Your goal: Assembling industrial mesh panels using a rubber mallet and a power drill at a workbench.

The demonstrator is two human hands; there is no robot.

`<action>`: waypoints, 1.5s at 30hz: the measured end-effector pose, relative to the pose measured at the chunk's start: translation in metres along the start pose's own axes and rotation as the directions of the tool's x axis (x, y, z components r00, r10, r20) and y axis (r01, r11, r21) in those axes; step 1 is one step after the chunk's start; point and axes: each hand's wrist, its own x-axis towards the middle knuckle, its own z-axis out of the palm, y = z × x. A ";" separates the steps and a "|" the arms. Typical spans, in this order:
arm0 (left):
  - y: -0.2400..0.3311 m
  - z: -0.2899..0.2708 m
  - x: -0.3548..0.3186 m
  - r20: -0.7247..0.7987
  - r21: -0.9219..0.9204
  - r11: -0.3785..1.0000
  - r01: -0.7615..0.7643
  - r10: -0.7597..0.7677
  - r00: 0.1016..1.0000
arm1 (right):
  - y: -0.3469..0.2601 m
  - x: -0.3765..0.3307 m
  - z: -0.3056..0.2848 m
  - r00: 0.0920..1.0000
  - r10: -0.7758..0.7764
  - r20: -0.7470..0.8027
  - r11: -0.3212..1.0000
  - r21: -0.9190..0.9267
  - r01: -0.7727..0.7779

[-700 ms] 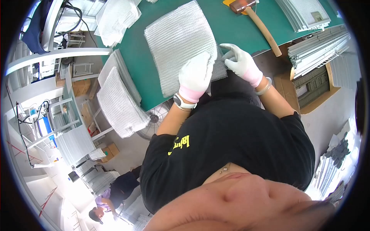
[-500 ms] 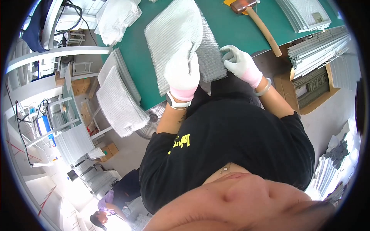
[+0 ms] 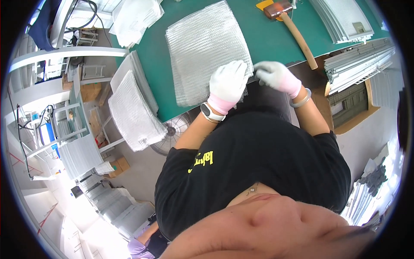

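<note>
Both hands wear white gloves with pink cuffs and work at the near right corner of a layered pile of silvery mesh sheets (image 3: 209,47). Fingers stretched out and close together, the left hand (image 3: 227,84) lies over that corner; whether it pinches an edge cannot be told. Just beside it, the right hand (image 3: 276,77) is half curled with its fingertips at the pile's right edge, and its grip, if any, is hidden. A white watch (image 3: 211,113) circles the left wrist, a pale bracelet (image 3: 301,99) the right.

The mesh sheets lie flat on the green tabletop (image 3: 146,95), at its near edge. To their right rests a mallet (image 3: 298,39) with a brown head and wooden handle, and beyond it a stack of pale framed panels (image 3: 343,19). Left of the mesh sheets are two more piles, a far whitish one (image 3: 134,21) and a nearer one (image 3: 131,112) that droops toward a round fan (image 3: 172,131). Right of the person, long pale strips (image 3: 355,62) sit over an open cardboard box (image 3: 353,127).
</note>
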 end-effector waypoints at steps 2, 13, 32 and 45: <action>-0.001 0.005 -0.003 0.043 0.009 1.000 -0.001 0.001 0.999 | 0.008 0.009 -0.007 0.985 0.135 -0.103 0.925 0.370 -0.088; 0.010 -0.062 -0.008 0.183 -0.110 0.987 0.115 -0.094 0.979 | -0.019 0.068 0.016 0.992 -0.127 0.005 0.705 0.704 0.087; -0.080 -0.114 -0.058 0.099 -0.994 -0.041 0.098 -0.682 0.725 | -0.057 0.064 -0.036 0.936 -0.307 -0.174 0.834 0.425 0.353; -0.086 -0.110 -0.055 0.069 -0.948 0.146 0.284 -0.775 0.628 | -0.084 0.039 0.026 0.936 -0.242 -0.256 0.918 0.251 0.306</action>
